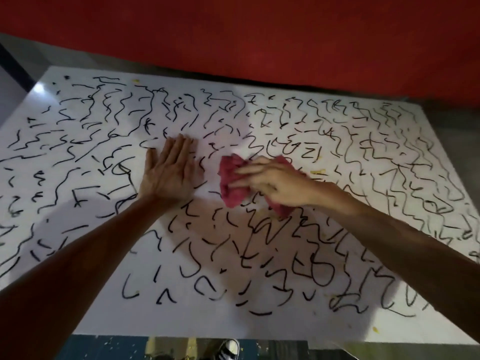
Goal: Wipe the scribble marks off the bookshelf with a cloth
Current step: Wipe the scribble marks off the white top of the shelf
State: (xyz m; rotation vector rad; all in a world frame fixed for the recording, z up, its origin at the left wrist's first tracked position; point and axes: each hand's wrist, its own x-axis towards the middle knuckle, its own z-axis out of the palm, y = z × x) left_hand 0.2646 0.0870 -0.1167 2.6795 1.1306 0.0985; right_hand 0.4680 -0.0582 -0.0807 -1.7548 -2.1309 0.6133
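Observation:
The white top of the bookshelf (78, 255) fills the view, covered nearly edge to edge with black scribble marks (319, 271). A crumpled pink cloth (230, 189) lies on the surface near the middle. My right hand (272, 183) rests on top of the cloth, fingers stretched over it and pressing it down; the cloth sticks out on both sides of the hand. My left hand (170, 170) lies flat on the surface just left of the cloth, fingers straight and together. A small patch between the two hands looks free of marks.
A red wall (259, 35) stands behind the far edge of the surface. Beyond the near edge the floor shows, with a black-and-white shoe (228, 349). Small yellow specks (318, 172) dot the white surface.

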